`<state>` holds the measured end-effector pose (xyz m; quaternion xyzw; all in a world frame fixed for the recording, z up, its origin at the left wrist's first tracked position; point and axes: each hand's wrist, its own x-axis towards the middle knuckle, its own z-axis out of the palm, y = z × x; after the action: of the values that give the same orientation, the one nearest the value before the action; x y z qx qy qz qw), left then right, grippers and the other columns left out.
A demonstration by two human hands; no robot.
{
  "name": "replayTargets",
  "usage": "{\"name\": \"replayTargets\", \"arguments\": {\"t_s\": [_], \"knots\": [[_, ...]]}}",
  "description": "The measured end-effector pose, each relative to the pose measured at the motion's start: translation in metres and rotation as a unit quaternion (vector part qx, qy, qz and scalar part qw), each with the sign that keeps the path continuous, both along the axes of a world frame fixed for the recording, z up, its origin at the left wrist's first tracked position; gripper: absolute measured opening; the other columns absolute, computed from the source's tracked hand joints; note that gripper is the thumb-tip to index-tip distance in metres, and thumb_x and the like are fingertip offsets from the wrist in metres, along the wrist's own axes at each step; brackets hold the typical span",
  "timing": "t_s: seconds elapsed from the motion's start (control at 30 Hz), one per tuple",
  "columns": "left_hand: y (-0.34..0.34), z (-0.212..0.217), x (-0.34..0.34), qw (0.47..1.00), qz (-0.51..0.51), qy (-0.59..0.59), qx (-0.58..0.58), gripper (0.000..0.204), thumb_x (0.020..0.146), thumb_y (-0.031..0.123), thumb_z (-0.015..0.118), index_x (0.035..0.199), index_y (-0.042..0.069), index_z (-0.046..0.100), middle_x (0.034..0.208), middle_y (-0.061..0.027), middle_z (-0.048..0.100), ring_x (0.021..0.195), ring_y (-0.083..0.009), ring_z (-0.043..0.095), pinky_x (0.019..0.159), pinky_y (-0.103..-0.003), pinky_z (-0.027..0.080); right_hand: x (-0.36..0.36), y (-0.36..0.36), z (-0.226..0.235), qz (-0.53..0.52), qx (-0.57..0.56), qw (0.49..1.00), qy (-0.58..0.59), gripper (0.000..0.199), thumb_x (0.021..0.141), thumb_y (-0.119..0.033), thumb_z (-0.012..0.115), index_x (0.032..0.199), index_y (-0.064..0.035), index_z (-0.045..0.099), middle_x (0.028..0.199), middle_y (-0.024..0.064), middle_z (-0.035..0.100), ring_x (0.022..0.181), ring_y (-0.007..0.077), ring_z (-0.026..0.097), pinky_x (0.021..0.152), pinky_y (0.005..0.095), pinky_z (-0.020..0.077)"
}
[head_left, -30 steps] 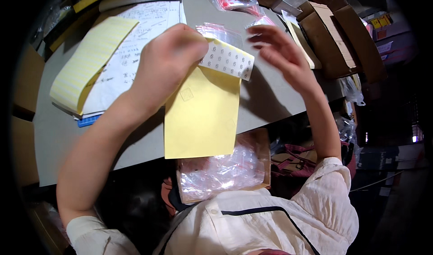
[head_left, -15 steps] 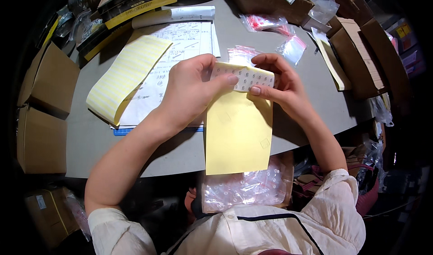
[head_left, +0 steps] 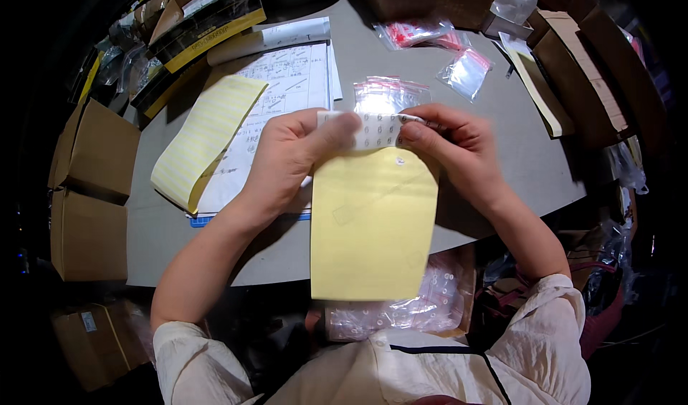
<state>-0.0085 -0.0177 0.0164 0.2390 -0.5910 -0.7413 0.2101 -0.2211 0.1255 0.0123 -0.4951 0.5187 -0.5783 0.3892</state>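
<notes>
Between both hands, glossy yellow backing sheet (head_left: 373,233)

A grey table (head_left: 516,154) fills the middle of the frame, its near edge curving across the lower half. Brown cardboard boxes (head_left: 93,190) stack at the left, with more boxes (head_left: 602,68) at the upper right (their edges bent by the lens). Light falls brightly on the table; the floor below lies in deep shadow.
</notes>
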Motion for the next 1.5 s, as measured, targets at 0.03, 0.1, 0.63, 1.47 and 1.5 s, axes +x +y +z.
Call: {"name": "replayTargets", "arguments": {"t_s": [0.03,0.1,0.63,1.47,1.5], "knots": [[0.002,0.001,-0.001,0.999,0.003,-0.007,-0.037,0.031,0.099,0.031,0.078,0.102,0.001,0.072,0.091,-0.0032,0.074,0.075,-0.007,0.068,0.067,-0.021,0.054,0.002,-0.001,-0.001,0.001,0.009,1.0,0.006,0.024,0.104,-0.013,0.071,0.121,0.0037,0.073,0.099,0.0043,0.076,0.092,0.0077,0.07,0.084,0.023,0.0558],[0.006,0.002,-0.002,0.994,0.01,-0.02,-0.11,0.026,0.098,0.025,0.081,0.104,0.002,0.07,0.094,-0.0035,0.074,0.078,-0.0074,0.069,0.071,-0.021,0.055,0.005,-0.005,-0.006,0.014,0.003,1.0,0.014,0.023,0.106,-0.015,0.067,0.12,0.0033,0.072,0.099,0.0042,0.075,0.084,0.0052,0.068,0.072,0.0204,0.0534],[-0.001,0.0,0.001,1.0,0.006,0.021,-0.014,0.021,0.093,0.016,0.082,0.102,-0.002,0.074,0.09,-0.0072,0.076,0.078,-0.0095,0.071,0.069,-0.024,0.057,0.004,-0.005,0.0,0.094,0.091,0.99,-0.052,0.028,0.107,-0.025,0.065,0.114,0.002,0.07,0.082,0.0019,0.069,0.061,0.0067,0.062,0.056,0.0225,0.0464],[0.012,-0.015,0.001,0.928,0.018,-0.08,-0.363,0.016,0.093,0.013,0.08,0.095,-0.002,0.073,0.082,-0.0036,0.075,0.077,-0.0053,0.065,0.067,-0.024,0.052,0.034,0.01,-0.008,-0.111,-0.141,0.838,0.515,0.025,0.085,-0.002,0.073,0.107,-0.0044,0.062,0.101,0.0137,0.063,0.098,0.0368,0.06,0.088,0.0445,0.0476],[0.013,-0.014,0.002,0.931,0.017,-0.085,-0.355,0.016,0.093,0.013,0.08,0.095,-0.002,0.073,0.083,-0.0036,0.075,0.077,-0.0053,0.065,0.067,-0.024,0.052,0.035,0.01,-0.008,-0.113,-0.149,0.834,0.519,0.024,0.085,-0.002,0.074,0.106,-0.0043,0.063,0.1,0.0134,0.063,0.097,0.0367,0.061,0.088,0.0446,0.0478]]}}
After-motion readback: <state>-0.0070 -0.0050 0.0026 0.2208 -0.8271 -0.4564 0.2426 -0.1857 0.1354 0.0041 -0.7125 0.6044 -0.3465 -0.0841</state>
